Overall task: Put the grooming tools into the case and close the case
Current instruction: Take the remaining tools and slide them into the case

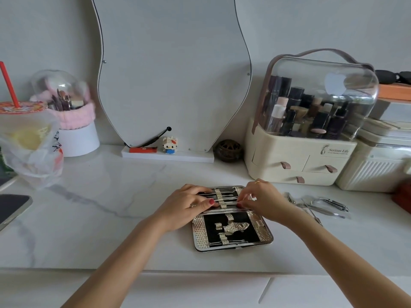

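Note:
The grooming case (264,232) lies open flat on the marble counter, silver-rimmed with black lining and gold straps. Its far half holds several slim metal tools (224,197) under the straps; the near half shows mostly bare lining. My left hand (189,210) rests on the case's left side, fingers pressing on the far half. My right hand (262,201) pinches at a slim tool near the case's hinge line. To the right of the case lie loose tools: nail clippers (331,204), a small clipper (290,197) and thin picks (311,211).
A cream cosmetic organiser (300,161) with a clear dome stands behind the loose tools. A wavy mirror (173,74) leans at the back. A bagged drink (29,138) and a phone (11,207) sit at the left. The counter's front edge (155,270) is near.

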